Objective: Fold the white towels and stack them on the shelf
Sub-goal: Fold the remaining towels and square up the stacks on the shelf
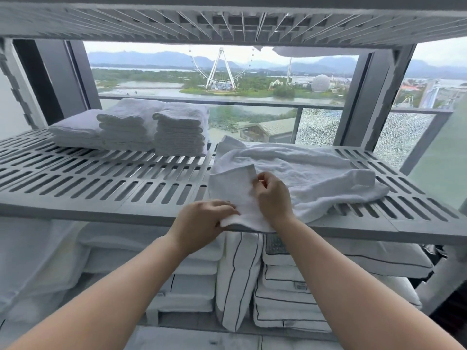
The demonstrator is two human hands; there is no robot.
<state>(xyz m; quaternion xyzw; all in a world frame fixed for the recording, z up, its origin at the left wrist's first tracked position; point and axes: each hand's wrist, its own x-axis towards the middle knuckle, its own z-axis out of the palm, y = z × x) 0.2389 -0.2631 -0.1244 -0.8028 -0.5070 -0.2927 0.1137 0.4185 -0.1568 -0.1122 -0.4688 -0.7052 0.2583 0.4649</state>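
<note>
A small white towel (232,188) lies at the front edge of the grey slatted shelf (101,188), on top of a loose heap of white towels (316,170) spread to the right. My left hand (202,221) pinches the towel's near corner at the shelf's front lip. My right hand (271,195) pinches its folded edge a little further in. At the back left of the shelf stand two stacks of folded white towels (180,132), with a flatter folded pile (75,131) to their left.
Another slatted shelf (227,21) hangs close overhead. Below the working shelf, white pillows with dark piping (290,281) are stacked. Behind the rack is a window with a glass balcony rail (316,122).
</note>
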